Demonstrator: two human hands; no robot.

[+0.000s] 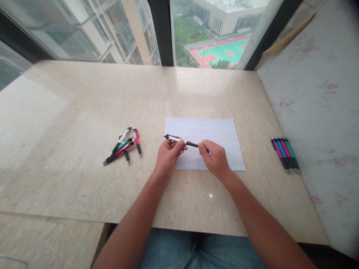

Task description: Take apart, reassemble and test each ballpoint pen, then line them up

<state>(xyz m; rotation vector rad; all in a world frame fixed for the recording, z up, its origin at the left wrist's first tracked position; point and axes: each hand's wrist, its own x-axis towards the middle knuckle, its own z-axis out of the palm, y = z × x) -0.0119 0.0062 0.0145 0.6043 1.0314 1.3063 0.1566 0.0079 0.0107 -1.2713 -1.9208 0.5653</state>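
A white ballpoint pen with a black clip end and black grip is held level between my two hands. My left hand is closed on its white barrel, the clip end sticking out to the left. The fingers of my right hand are closed round the tip end, which they hide. Beneath both hands lies a sheet of paper covered with rows of small marks in its upper part; the lower part looks mostly blank.
Several pens, white, green and pink, lie in a loose pile to the left. On the right, several pens lie side by side near the flowered wall. Windows stand behind the marble-patterned tabletop.
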